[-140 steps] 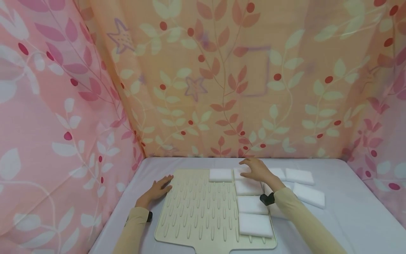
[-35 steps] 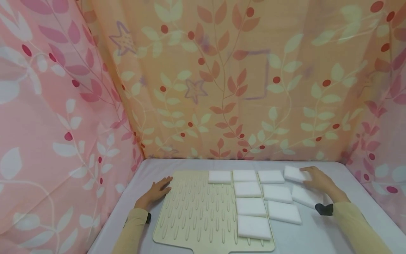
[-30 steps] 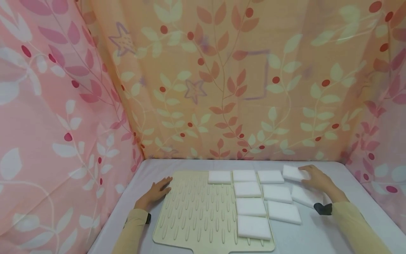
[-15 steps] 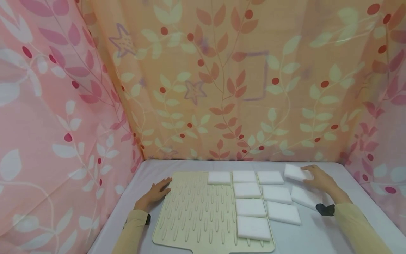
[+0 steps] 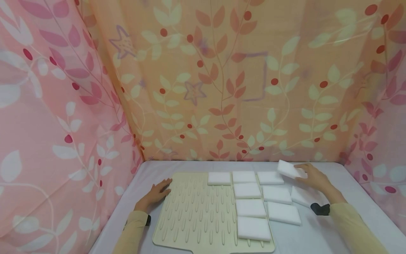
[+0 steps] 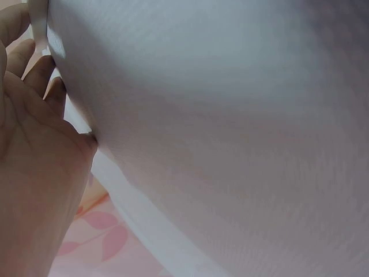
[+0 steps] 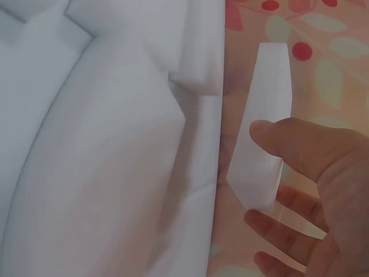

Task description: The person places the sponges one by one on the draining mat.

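My right hand (image 5: 317, 179) pinches a white sponge block (image 5: 288, 169) and holds it tilted above the table, overlapping the back end of a neighbouring block. In the right wrist view, the thumb (image 7: 288, 138) presses one face of that block, with fingers on the other side. A cream board with raised oval ridges (image 5: 190, 211) lies flat, a handle at its near edge. Four-part column of white sponges (image 5: 252, 208) runs down its right side, and one more sponge (image 5: 219, 178) sits at its back edge. My left hand (image 5: 155, 193) rests at the board's left edge, fingers extended.
Beside the board on the right lie several loose sponges: one at the back (image 5: 270, 177), one behind the near one (image 5: 277, 194), the near one (image 5: 283, 212), and one partly under my right forearm (image 5: 301, 197). Floral curtains (image 5: 196, 106) enclose the white table (image 5: 317, 236).
My right hand has gone from over the board's back right corner to the loose sponges, gripped one, and lifted it slightly up and left. The left hand has stayed at the board's edge.
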`<state>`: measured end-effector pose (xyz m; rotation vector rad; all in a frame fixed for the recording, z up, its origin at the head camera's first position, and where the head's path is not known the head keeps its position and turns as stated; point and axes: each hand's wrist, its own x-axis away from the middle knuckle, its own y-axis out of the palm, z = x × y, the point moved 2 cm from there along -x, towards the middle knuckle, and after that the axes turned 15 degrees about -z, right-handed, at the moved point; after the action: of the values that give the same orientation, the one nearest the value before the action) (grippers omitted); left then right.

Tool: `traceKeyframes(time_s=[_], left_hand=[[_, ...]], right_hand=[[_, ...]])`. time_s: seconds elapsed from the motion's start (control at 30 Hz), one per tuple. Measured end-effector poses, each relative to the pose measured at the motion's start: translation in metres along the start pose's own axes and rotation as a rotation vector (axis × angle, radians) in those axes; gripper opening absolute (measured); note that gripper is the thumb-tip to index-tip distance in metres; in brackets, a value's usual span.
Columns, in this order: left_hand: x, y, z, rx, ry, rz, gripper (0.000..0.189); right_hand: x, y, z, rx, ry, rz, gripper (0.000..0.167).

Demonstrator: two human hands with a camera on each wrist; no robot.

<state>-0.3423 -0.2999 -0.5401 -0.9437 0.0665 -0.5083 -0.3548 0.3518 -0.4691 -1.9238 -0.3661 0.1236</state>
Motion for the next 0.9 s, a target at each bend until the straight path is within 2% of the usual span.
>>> traceKeyframes(time_s=[0.4, 0.73, 0.9], left_hand=[[-0.003, 0.004, -0.005, -0.002, 0.007, 0.001, 0.056], [0.001, 0.003, -0.003, -0.009, 0.008, -0.009, 0.056], [0.002, 0.000, 0.001, 0.000, 0.019, -0.011, 0.055]], right_hand=[[-0.004, 0.002, -0.025, 0.003, -0.056, 0.040, 0.058], [-0.012, 0.010, -0.036, 0.009, -0.136, 0.090, 0.055], [-0.019, 0.014, -0.048, 0.008, -0.157, 0.089, 0.055]])
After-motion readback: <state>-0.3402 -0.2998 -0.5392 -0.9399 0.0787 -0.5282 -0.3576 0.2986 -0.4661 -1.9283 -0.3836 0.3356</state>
